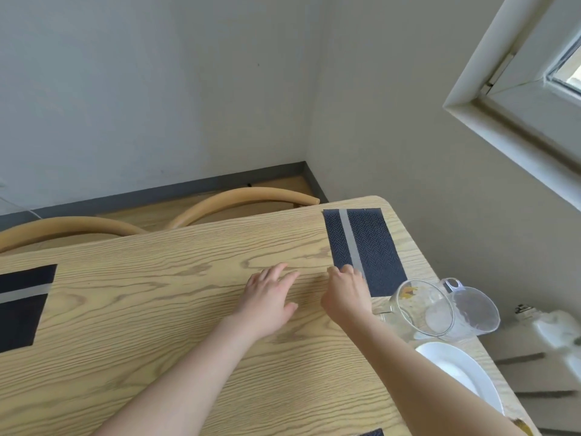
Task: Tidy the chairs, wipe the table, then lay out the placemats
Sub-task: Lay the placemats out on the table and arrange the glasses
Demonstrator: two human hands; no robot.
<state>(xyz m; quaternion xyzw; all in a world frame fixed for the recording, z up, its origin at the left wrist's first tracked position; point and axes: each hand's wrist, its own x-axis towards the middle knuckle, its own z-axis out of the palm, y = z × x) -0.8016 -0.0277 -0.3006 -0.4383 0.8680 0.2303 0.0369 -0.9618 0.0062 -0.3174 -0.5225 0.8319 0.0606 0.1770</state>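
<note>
A pale wood-grain surface is set in the corner of a room with plain grey-white walls and a window at upper right. A dark placemat, herringbone-woven with one pale grey stripe, is laid at the far right corner, its long axis running away from the viewer. Its near left corner appears to be pinched by the curled fingers of the right hand, the nearer of the two hands. The left hand is rested flat just to the left, fingers relaxed, nothing held. A second placemat is laid at the left edge. Curved wooden chair backs are tucked behind. A glass jug, clear plastic cup and white plate are crowded beside the mat's near end.
</note>
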